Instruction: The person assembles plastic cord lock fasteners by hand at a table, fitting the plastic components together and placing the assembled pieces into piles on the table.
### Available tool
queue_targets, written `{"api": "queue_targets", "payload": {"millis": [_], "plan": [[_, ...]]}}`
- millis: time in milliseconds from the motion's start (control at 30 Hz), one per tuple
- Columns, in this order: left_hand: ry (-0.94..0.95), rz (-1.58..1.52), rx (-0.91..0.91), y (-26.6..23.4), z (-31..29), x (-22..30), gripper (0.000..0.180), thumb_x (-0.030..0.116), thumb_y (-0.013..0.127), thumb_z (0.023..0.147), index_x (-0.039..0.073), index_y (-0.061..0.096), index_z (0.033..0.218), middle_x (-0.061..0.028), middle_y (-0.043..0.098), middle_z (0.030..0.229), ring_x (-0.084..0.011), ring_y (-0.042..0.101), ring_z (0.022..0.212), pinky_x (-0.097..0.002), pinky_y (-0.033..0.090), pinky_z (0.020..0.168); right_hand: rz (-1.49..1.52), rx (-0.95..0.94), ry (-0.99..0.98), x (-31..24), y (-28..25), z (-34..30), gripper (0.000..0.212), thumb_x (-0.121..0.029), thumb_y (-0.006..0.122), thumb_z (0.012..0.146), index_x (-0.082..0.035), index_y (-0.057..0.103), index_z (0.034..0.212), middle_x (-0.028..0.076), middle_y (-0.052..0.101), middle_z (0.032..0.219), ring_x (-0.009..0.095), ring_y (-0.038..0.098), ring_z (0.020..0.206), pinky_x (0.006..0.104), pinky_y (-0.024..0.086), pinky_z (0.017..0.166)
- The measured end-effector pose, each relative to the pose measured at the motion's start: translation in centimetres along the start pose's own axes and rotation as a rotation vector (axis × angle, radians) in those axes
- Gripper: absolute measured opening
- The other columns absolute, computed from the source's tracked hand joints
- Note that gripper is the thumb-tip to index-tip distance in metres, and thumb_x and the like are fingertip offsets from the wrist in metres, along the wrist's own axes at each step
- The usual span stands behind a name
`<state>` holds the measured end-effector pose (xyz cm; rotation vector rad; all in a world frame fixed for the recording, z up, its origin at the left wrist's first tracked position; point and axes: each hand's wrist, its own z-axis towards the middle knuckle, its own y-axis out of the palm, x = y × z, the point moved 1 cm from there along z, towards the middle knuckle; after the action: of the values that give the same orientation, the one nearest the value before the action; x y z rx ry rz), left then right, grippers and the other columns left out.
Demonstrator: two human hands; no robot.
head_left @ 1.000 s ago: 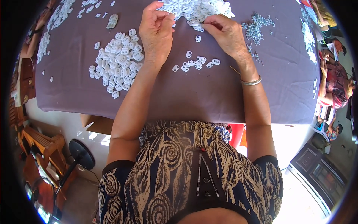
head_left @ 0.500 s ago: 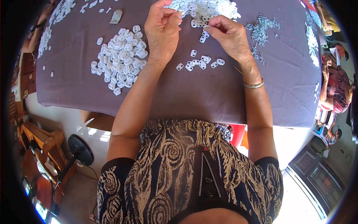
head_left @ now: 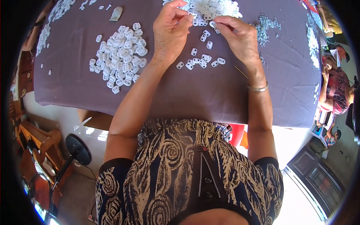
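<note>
Purple-brown is the colour of the cloth-covered table [head_left: 210, 101]; a tug on its edge could make small things slide. The big left pile [head_left: 120, 60] of white pieces sits by the left arm [head_left: 134, 101], so a bump from that arm could spread it about. The far pile [head_left: 217, 8] is just past both hands, and a dropped bit could get mixed into it. The right hand [head_left: 238, 37] and the left hand [head_left: 168, 35] are both pinched narrow, each with one small thing at its tips. The metal pins [head_left: 267, 29] lie beside the right hand, which could scatter them with a sweep. One thin stick [head_left: 241, 72] lies next to the right wrist [head_left: 257, 75] and could roll if brushed. Some loose pieces [head_left: 204, 58] lie between the arms; one blurry piece [head_left: 209, 45], maybe moving, could get lost with them. Smallest are the white bit [head_left: 192, 15] in the left hand and the round white bit [head_left: 213, 24] in the right hand: they look slick, so a weak pinch could drop them.
</note>
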<state>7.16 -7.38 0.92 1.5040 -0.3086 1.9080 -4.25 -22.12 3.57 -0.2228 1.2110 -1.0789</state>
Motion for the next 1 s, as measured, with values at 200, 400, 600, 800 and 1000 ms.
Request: {"api": "queue_targets", "payload": {"millis": [200,400,600,800,1000], "plan": [[-0.036,-0.049,-0.093,0.8,-0.8,-0.3,0.030,-0.004,0.056,0.088,0.003,0.048,0.116,0.0013,0.052,0.082,-0.0035,0.050,0.069,-0.0176,0.042,0.059,0.531,-0.007,0.252,0.8,0.0,0.4,0.013,-0.007,0.067,0.084,-0.002,0.069,0.096,0.003,0.069,0.081,0.007,0.062,0.075,0.0205,0.049,0.068],[-0.122,-0.052,-0.100,2.0,-1.6,0.3,0.032,-0.005,0.061,0.084,0.002,0.051,0.114,0.0007,0.056,0.076,-0.0032,0.049,0.065,-0.0193,0.043,0.058,0.727,-0.080,0.411,-0.6,0.0,0.4,0.015,-0.006,0.060,0.088,0.001,0.068,0.099,0.005,0.065,0.081,0.007,0.051,0.069,0.0222,0.043,0.064],[-0.099,-0.023,-0.104,2.0,-1.6,0.3,0.032,-0.006,0.059,0.085,0.003,0.051,0.114,0.0018,0.055,0.075,-0.0029,0.049,0.066,-0.0186,0.043,0.061,0.603,-0.083,0.354,-0.4,0.3,0.2,0.015,-0.006,0.059,0.088,0.001,0.068,0.098,0.003,0.064,0.080,0.007,0.053,0.070,0.0226,0.043,0.065],[-0.115,-0.015,-0.112,2.1,-1.8,0.2,0.032,-0.006,0.060,0.085,0.003,0.051,0.114,0.0021,0.055,0.074,-0.0024,0.050,0.066,-0.0182,0.043,0.060,0.564,-0.060,0.348,-0.6,0.3,0.1,0.015,-0.005,0.058,0.088,0.000,0.068,0.098,0.001,0.063,0.079,0.007,0.053,0.071,0.0222,0.044,0.066],[-0.087,0.031,-0.089,2.0,-1.7,0.0,0.032,-0.005,0.061,0.084,0.003,0.052,0.113,0.0014,0.055,0.075,-0.0022,0.049,0.065,-0.0185,0.043,0.059,0.596,-0.030,0.333,-0.2,0.4,0.0,0.014,-0.004,0.058,0.088,0.000,0.068,0.097,-0.002,0.062,0.080,0.006,0.053,0.071,0.0234,0.045,0.065]]}}
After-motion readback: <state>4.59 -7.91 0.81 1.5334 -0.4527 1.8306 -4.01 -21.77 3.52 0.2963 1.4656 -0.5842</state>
